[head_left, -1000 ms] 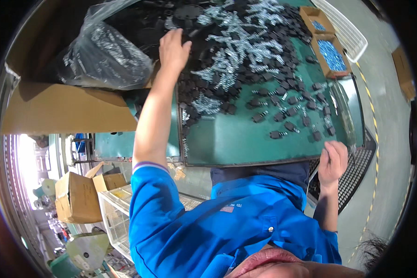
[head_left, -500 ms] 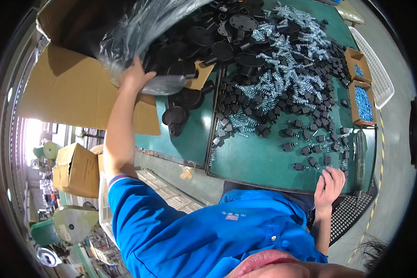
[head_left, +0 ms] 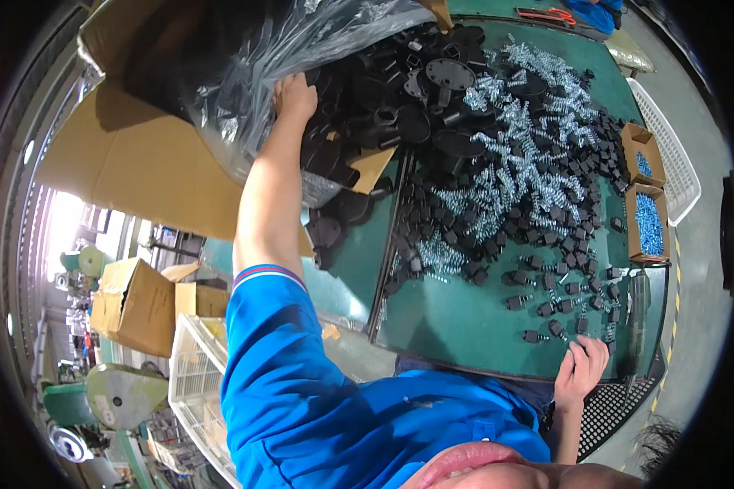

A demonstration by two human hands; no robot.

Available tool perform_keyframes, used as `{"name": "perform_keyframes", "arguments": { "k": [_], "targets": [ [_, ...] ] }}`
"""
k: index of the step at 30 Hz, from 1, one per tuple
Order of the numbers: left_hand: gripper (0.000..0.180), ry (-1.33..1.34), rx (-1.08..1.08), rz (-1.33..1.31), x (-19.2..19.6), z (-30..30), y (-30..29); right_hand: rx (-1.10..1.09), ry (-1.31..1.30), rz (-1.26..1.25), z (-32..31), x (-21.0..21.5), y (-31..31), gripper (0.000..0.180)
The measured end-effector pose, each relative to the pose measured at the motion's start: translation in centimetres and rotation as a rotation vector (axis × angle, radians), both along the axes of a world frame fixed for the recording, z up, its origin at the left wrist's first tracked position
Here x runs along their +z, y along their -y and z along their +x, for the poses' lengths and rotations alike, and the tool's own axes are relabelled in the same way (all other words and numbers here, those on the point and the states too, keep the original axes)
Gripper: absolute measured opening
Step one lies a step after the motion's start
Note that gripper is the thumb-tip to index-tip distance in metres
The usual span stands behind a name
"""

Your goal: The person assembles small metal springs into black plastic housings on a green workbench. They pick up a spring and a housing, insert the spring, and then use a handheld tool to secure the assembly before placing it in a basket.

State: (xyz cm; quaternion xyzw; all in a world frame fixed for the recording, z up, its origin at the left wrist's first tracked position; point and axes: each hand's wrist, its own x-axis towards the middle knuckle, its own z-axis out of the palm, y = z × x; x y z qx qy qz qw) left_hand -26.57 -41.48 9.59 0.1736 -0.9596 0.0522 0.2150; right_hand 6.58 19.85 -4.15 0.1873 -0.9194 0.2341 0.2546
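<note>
two bare hands are working over one green tabletop (head_left: 465,322). one clear plastic bag (head_left: 334,37) is spilling out of one large cardboard box (head_left: 139,171) at the upper left, and its film is lying beside and partly over a heap of black disc-shaped parts (head_left: 413,124), which are overlapping too much for an exact count. the left hand (head_left: 295,96) is reaching to the bag's edge; its fingers are curling in narrowly and touching the film, but i cannot tell whether they are gripping it. the right hand (head_left: 581,367) is hovering or resting at the table's near edge, the view is not settling which; its fingers are bending loosely, half open, and it is showing nothing held. just beyond it, more than ten block-and-spring pieces (head_left: 556,328) are lying scattered. behind them, loose coil springs (head_left: 530,155) and black blocks (head_left: 599,155) are piling up, far too many for counting. two small open cartons (head_left: 652,259) are standing end to end at the right edge, both holding small blue pieces (head_left: 649,224). one white basket (head_left: 685,171) is sitting just beyond them, and one white crate (head_left: 189,359) is standing at the lower left.
</note>
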Motion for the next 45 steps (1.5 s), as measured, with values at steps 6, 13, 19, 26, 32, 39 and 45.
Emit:
{"name": "perform_keyframes", "arguments": {
  "k": [6, 13, 19, 26, 32, 39, 45],
  "targets": [
    [0.116, -0.055, 0.106, 0.003, 4.5, -1.7, 5.8, -0.102, -0.021, 0.089, -0.2, 0.0, 0.5, 0.013],
    [0.057, -0.012, -0.245, -0.489, 5.9, -3.6, 13.0, -0.102, 0.012, 0.126, -0.9, 0.5, 1.4, 0.013],
    [0.104, 0.263, 0.334, 0.238, 8.7, -6.8, 17.0, -0.093, 0.059, 0.146, -1.2, 1.0, 1.5, 0.017],
    [0.092, 0.532, 0.455, -0.052, 9.6, -6.7, 10.8, -0.111, 0.061, 0.105, -1.1, 0.8, 1.7, 0.013],
    [0.044, 0.678, 0.302, -0.212, 7.1, -8.1, 7.1, -0.082, 0.030, 0.099, -0.9, 0.9, 1.5, 0.014],
    [0.055, 0.741, 0.196, -0.229, 3.2, -4.5, 2.3, -0.025, 0.000, 0.050, -0.7, 1.0, 0.9, 0.014],
    [0.051, 0.642, 0.195, -0.267, 2.9, 0.8, -1.8, 0.072, -0.067, -0.040, -0.6, 1.3, 0.7, 0.014]
  ]
}}
